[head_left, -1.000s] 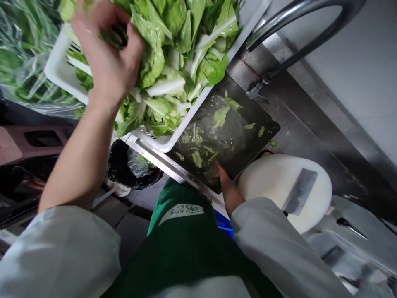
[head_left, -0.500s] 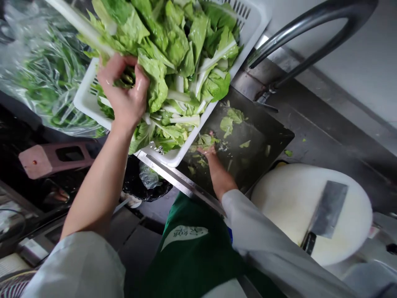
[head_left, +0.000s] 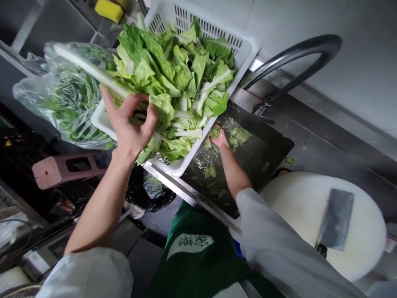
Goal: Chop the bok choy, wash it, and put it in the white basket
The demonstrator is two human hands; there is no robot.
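My left hand [head_left: 130,120] is at the near left side of a white plastic basket [head_left: 252,47] heaped with chopped leafy greens [head_left: 180,74]. Its thumb and forefinger curl round some of the leaves, and a long pale stalk [head_left: 93,70] sticks out past its fingers. Down in the dark sink water [head_left: 257,145], just right of the basket, my right hand [head_left: 221,138] closes on wet leaf pieces [head_left: 214,132]; its fingertips are partly hidden. More leaf pieces [head_left: 238,135] float beside it. The basket rests across the sink's edge.
A curved metal faucet [head_left: 297,45] arches over the sink. To the right, a cleaver [head_left: 338,219] lies on a round white chopping board [head_left: 291,203]. Bagged greens [head_left: 74,99], a pink stool [head_left: 68,167] and a black-lined bin [head_left: 138,192] are at left. A yellow sponge [head_left: 108,10] lies far back.
My right hand has come up through the water towards the basket, with leaf pieces in it. My left hand stays at the basket's greens. The whole view has shifted somewhat.
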